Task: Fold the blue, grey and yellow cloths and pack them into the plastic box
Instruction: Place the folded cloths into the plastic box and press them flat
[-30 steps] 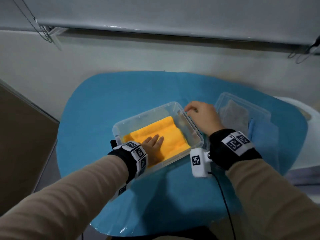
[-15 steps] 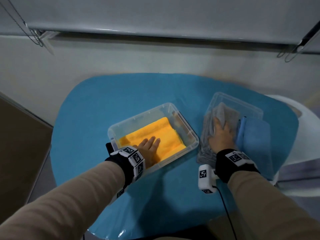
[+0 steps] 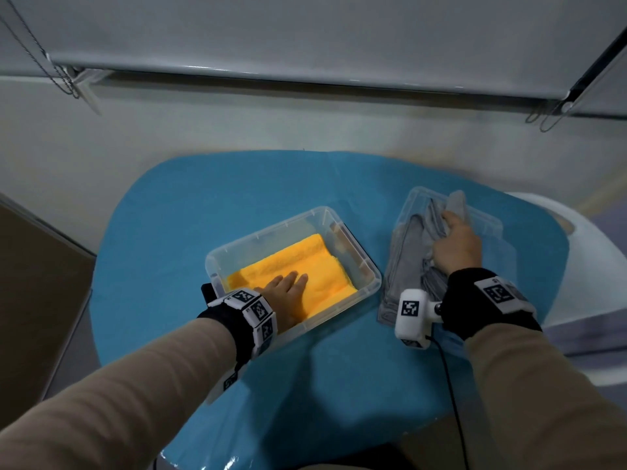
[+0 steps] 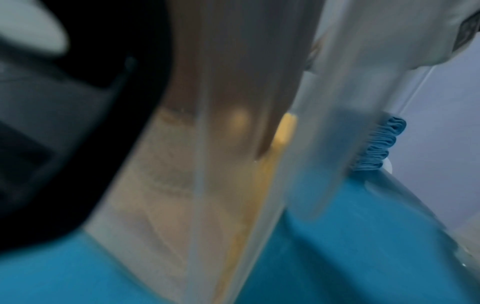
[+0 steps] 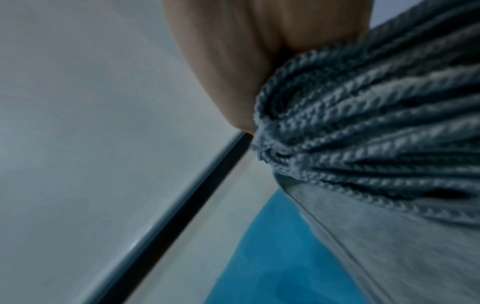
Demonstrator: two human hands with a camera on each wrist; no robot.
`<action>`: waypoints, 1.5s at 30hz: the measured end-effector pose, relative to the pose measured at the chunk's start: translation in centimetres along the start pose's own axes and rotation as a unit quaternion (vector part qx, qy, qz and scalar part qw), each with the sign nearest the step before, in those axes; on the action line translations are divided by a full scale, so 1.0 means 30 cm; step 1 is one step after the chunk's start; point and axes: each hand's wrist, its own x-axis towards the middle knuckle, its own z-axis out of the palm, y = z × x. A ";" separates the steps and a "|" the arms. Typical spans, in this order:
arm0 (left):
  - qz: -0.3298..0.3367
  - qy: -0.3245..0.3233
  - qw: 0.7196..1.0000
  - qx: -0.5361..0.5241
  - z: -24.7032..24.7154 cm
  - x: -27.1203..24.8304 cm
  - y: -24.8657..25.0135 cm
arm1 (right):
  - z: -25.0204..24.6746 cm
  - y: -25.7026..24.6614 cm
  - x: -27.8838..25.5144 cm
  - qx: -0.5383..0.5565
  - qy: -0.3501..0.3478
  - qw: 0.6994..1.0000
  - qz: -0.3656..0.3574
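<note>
Since the last frame my right hand [image 3: 456,247] bunched the grey cloth [image 3: 412,259] and gripped it beside the box [image 3: 368,271]. Left hand [image 3: 288,295] stayed flat, fingers straight, on the yellow cloth [image 3: 325,266] inside. One box, two cloths counted.

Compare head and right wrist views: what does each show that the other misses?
Only the head view: the left hand flat on the yellow cloth inside the plastic box, and the lid under the grey cloth. Only the right wrist view: the grey cloth's bunched stitched edges against the fingers. Both: the right hand gripping the grey cloth over the blue table cover.
</note>
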 end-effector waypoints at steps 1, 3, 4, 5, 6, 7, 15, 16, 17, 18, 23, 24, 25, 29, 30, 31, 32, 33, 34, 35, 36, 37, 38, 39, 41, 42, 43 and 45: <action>0.002 -0.007 1.000 -0.004 -0.008 -0.002 -0.003 | -0.019 -0.021 -0.003 0.003 0.005 1.000 -0.004; 0.009 -0.024 1.000 -0.006 -0.022 0.002 -0.014 | -0.056 -0.066 -0.015 0.017 0.014 1.000 -0.019; 0.010 -0.032 0.999 -0.006 -0.029 0.005 -0.020 | -0.073 -0.091 -0.023 0.023 0.016 0.999 -0.031; 0.008 -0.039 0.999 -0.006 -0.039 0.005 -0.025 | -0.085 -0.117 -0.032 0.027 0.017 0.998 -0.046; 0.008 -0.038 0.999 -0.012 -0.050 0.006 -0.029 | -0.096 -0.143 -0.043 0.031 0.015 0.998 -0.062; 0.010 -0.030 0.999 -0.023 -0.062 0.007 -0.033 | -0.102 -0.168 -0.054 0.036 0.012 0.996 -0.079; 0.016 0.128 0.966 -0.225 -0.193 -0.001 -0.061 | -0.099 -0.367 -0.128 0.049 -0.026 0.980 -0.189; 0.016 0.140 0.957 -0.255 -0.208 -0.006 -0.064 | -0.110 -0.390 -0.141 0.045 -0.024 0.977 -0.205; 0.016 0.150 0.948 -0.281 -0.220 -0.011 -0.066 | -0.123 -0.412 -0.154 0.041 -0.022 0.975 -0.218; 0.016 0.160 0.939 -0.304 -0.229 -0.016 -0.067 | -0.137 -0.435 -0.168 0.038 -0.021 0.972 -0.230; 0.027 0.176 0.910 -0.375 -0.243 -0.018 -0.065 | -0.195 -0.544 -0.230 0.063 -0.019 0.954 -0.294; 0.031 0.179 0.902 -0.393 -0.242 -0.017 -0.063 | -0.202 -0.565 -0.242 0.075 -0.020 0.949 -0.306; 0.036 0.182 0.890 -0.417 -0.241 -0.017 -0.061 | -0.209 -0.584 -0.255 0.088 -0.024 0.944 -0.316; 0.055 0.206 0.799 -0.562 -0.235 -0.018 -0.048 | -0.224 -0.636 -0.304 0.156 -0.073 0.924 -0.343; 0.059 0.220 0.773 -0.593 -0.235 -0.018 -0.050 | -0.222 -0.640 -0.313 0.177 -0.091 0.918 -0.343; 0.066 0.233 0.746 -0.621 -0.234 -0.016 -0.055 | -0.216 -0.641 -0.319 0.197 -0.108 0.914 -0.338; 0.075 0.244 0.718 -0.648 -0.232 -0.014 -0.061 | -0.209 -0.639 -0.321 0.212 -0.123 0.910 -0.333; 0.077 0.253 0.692 -0.672 -0.233 -0.015 -0.066 | -0.199 -0.634 -0.318 0.222 -0.134 0.908 -0.328; 0.073 0.268 0.669 -0.690 -0.234 -0.016 -0.073 | -0.188 -0.628 -0.313 0.229 -0.140 0.908 -0.321; 0.058 0.284 0.650 -0.702 -0.240 -0.023 -0.078 | -0.174 -0.619 -0.307 0.234 -0.145 0.910 -0.310; 0.034 0.302 0.633 -0.712 -0.246 -0.032 -0.082 | -0.160 -0.609 -0.301 0.236 -0.149 0.913 -0.298; 0.010 0.317 0.614 -0.722 -0.251 -0.040 -0.087 | -0.145 -0.595 -0.295 0.231 -0.152 0.916 -0.290; -0.007 0.327 0.594 -0.735 -0.254 -0.044 -0.093 | -0.129 -0.581 -0.290 0.220 -0.151 0.921 -0.285; -0.015 0.326 0.577 -0.749 -0.257 -0.053 -0.097 | -0.113 -0.566 -0.284 0.204 -0.148 0.925 -0.284; -0.039 0.315 0.571 -0.757 -0.249 -0.057 -0.109 | -0.080 -0.534 -0.271 0.175 -0.142 0.930 -0.292; -0.055 0.312 0.578 -0.752 -0.240 -0.053 -0.116 | -0.064 -0.519 -0.266 0.164 -0.143 0.930 -0.296; -0.071 0.307 0.589 -0.744 -0.230 -0.045 -0.125 | -0.050 -0.506 -0.258 0.155 -0.147 0.930 -0.299; -0.094 0.287 0.594 -0.745 -0.221 -0.045 -0.136 | -0.031 -0.485 -0.242 0.140 -0.159 0.928 -0.306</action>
